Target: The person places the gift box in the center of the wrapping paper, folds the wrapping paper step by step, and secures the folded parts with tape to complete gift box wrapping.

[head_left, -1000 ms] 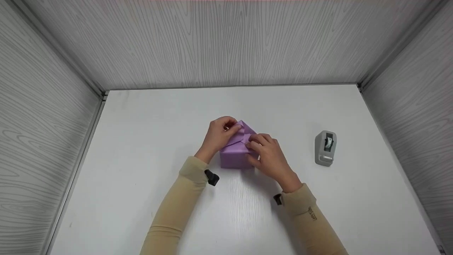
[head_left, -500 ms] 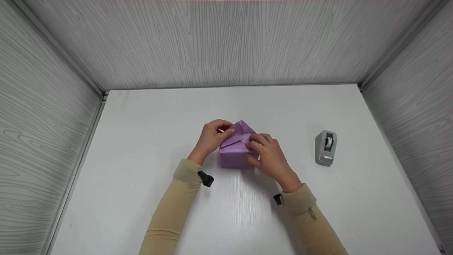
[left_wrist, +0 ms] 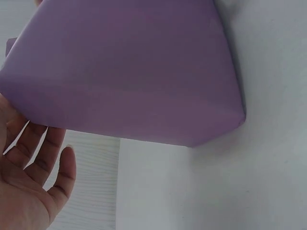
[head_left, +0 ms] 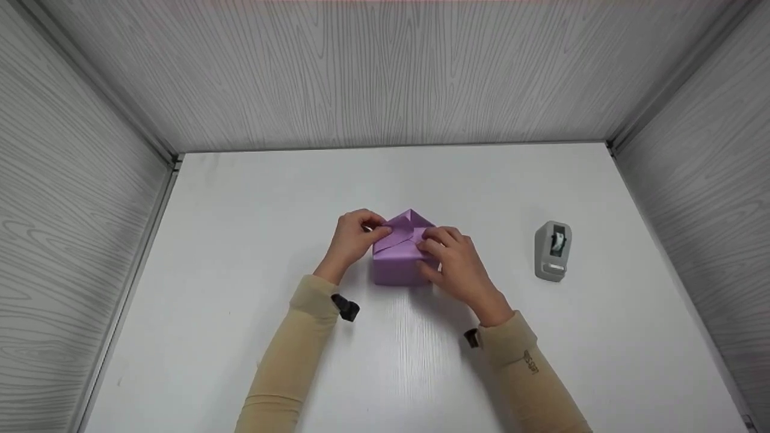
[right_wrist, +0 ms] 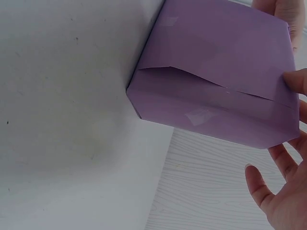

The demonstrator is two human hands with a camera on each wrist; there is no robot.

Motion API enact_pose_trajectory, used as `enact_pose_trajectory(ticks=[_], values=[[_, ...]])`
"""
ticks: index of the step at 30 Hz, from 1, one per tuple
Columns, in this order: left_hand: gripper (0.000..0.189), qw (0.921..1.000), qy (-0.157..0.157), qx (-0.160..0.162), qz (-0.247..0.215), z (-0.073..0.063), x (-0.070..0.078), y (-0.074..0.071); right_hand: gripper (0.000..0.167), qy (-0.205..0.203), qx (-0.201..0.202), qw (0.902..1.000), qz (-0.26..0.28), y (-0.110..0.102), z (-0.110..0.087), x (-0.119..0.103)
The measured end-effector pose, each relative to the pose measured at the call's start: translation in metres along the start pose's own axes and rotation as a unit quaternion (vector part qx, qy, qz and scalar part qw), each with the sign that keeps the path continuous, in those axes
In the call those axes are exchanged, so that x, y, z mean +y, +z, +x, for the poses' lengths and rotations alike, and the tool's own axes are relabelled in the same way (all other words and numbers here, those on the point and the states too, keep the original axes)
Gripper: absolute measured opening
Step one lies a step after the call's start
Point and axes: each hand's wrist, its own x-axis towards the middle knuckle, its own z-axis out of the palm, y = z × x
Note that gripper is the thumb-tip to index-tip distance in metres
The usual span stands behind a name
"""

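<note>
A small box wrapped in purple paper stands on the white table, with folded flaps and a raised point of paper on top. My left hand pinches a flap's left edge between thumb and forefinger. From the right, my right hand grips the box, fingertips bent onto the folded top and thumb against the near side. A smooth purple side fills much of the left wrist view, fingers of the left hand at its edge. Clear tape and a slightly gaping paper seam show in the right wrist view.
A grey tape dispenser with a roll in it stands to the right of the box on the white table. Grey wood-grain panels enclose the table at the back and both sides.
My left hand has moved left and toward me along the flap, and the raised paper point sits slightly lower. My right hand has stayed in place on the box.
</note>
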Motion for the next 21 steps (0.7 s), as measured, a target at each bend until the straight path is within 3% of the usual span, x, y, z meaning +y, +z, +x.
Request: enact_pose_trajectory(ticks=[5, 9, 13, 16, 21], values=[[0.013, 1.0000, 0.006, -0.002, 0.001, -0.001, -0.002, -0.002, 0.026, 0.004, -0.006, 1.0000, 0.002, -0.001, 0.000, -0.001], [0.021, 0.9972, -0.031, -0.056, -0.039, -0.002, -0.007, -0.008, 0.026, 0.008, -0.009, 0.9999, 0.006, -0.001, 0.000, -0.001], [0.028, 0.9883, -0.070, -0.109, -0.081, -0.004, -0.010, -0.011, 0.026, 0.009, -0.006, 0.9999, 0.006, 0.000, 0.001, -0.001], [0.028, 0.9854, -0.074, -0.114, -0.102, -0.004, -0.011, -0.012, 0.025, 0.004, -0.001, 1.0000, 0.009, 0.000, 0.000, 0.000], [0.024, 0.9866, -0.064, -0.095, -0.117, -0.002, -0.010, -0.012, 0.022, -0.003, 0.006, 0.9999, 0.015, 0.000, -0.001, 0.000]])
